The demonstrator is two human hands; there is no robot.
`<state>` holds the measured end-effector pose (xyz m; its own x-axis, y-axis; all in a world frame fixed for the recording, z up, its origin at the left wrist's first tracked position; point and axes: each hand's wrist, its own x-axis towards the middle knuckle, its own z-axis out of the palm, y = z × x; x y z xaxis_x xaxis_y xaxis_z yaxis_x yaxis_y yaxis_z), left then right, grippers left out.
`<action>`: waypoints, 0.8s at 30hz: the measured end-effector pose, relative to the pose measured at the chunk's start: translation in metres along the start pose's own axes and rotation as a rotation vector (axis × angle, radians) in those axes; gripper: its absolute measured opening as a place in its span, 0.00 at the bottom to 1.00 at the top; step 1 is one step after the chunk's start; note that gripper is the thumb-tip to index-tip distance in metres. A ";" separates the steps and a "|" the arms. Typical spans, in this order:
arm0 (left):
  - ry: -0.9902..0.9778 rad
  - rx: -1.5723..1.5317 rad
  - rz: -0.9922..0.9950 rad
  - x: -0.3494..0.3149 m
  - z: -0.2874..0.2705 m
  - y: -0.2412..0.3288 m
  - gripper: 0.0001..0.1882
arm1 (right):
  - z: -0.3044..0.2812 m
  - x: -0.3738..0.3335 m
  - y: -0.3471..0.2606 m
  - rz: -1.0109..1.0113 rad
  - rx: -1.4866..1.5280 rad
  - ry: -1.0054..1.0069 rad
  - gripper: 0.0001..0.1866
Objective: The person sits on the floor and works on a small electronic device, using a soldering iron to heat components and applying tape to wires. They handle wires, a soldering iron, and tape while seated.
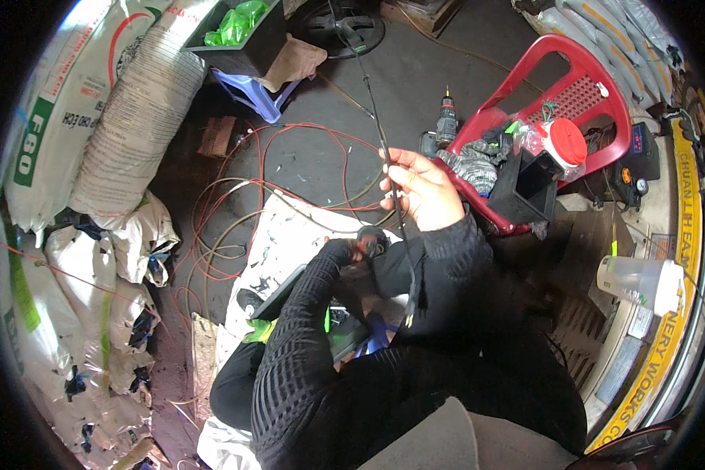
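My right hand (424, 188) is raised in front of me, its thumb and fingers pinched on a black cable (374, 110). From the top of the view the cable runs down through the fingers and hangs past my right sleeve to a small light-coloured end (409, 319). Lower and to the left, my left hand (358, 251) is closed at a dark object with a round end (374, 241); its kind is not clear, and my sleeve hides much of the hand. Below that hand, between my legs, sits a dark tray or box (278, 294).
Red hoses and cords (235, 188) lie coiled on the floor ahead. At right, a red plastic chair (517, 86) carries gloves (478, 164), a red-lidded jar (564, 145) and a black bin (521, 188). A cordless drill (446, 121) stands beside it. Large sacks (133, 125) line the left.
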<state>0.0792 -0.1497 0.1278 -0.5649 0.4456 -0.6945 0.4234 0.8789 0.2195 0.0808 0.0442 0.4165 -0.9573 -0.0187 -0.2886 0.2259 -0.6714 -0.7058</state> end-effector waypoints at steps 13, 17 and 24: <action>0.826 -1.009 0.640 -0.214 -0.159 -0.039 0.20 | 0.014 -0.007 0.018 -0.052 -0.395 -0.289 0.20; 0.820 -0.783 0.677 -0.217 -0.180 -0.030 0.23 | 0.017 -0.010 0.018 -0.117 -0.478 -0.277 0.18; 0.839 -0.664 0.647 -0.220 -0.207 -0.024 0.19 | 0.014 -0.004 0.021 -0.221 -0.493 -0.291 0.16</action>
<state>0.0471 -0.2338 0.4171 -0.7666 0.5842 0.2666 0.4908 0.2652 0.8299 0.0870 0.0203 0.4117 -0.9853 -0.1662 0.0385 0.0065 -0.2622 -0.9650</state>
